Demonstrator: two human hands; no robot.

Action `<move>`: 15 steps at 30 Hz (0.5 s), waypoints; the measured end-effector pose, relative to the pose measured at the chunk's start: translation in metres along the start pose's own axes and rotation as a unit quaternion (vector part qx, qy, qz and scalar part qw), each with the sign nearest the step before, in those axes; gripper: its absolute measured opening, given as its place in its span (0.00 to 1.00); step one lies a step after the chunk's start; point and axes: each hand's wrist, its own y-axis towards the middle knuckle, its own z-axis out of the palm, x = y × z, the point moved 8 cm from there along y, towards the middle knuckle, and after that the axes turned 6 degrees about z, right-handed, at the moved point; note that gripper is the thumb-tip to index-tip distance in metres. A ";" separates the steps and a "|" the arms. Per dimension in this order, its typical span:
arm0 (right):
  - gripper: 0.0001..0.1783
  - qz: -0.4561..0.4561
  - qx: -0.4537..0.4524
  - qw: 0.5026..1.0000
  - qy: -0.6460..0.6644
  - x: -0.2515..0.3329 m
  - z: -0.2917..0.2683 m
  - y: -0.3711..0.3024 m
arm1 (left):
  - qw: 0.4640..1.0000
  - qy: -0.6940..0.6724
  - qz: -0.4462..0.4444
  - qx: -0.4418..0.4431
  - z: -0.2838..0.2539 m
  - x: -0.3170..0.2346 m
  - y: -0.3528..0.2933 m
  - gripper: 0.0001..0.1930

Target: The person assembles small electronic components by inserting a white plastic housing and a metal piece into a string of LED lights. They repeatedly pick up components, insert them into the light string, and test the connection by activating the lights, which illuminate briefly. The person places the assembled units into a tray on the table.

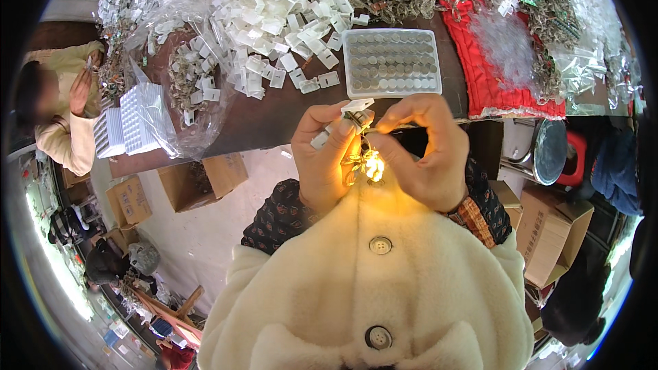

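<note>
1. From where I stand, the white case [358, 105] in the left hand [322, 157] looks like smooth plastic with a soft sheen.
2. The loose cases [274, 0] heaped along the table's far edge are the same pale plastic, faintly translucent.
3. The table [250, 118] itself has a smooth, dark brown, slightly shiny top.
4. Mid-table, a clear, glossy plastic tray [345, 72] carries rows of silvery metal discs [392, 62].
5. Toward the right end, reaching the near edge, lies quilted red cloth [480, 92], matt and puckered.
6. Near the left end, crinkled clear film [223, 113] catches the light.
7. The person's coat [329, 288] is matt, fluffy fleece, its buttons [380, 244] smooth and glossy.
</note>
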 end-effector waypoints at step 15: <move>0.20 0.100 0.066 0.987 0.103 -0.013 0.019 -0.001 | 0.993 0.061 0.092 -0.034 -0.010 -0.001 -0.001 0.11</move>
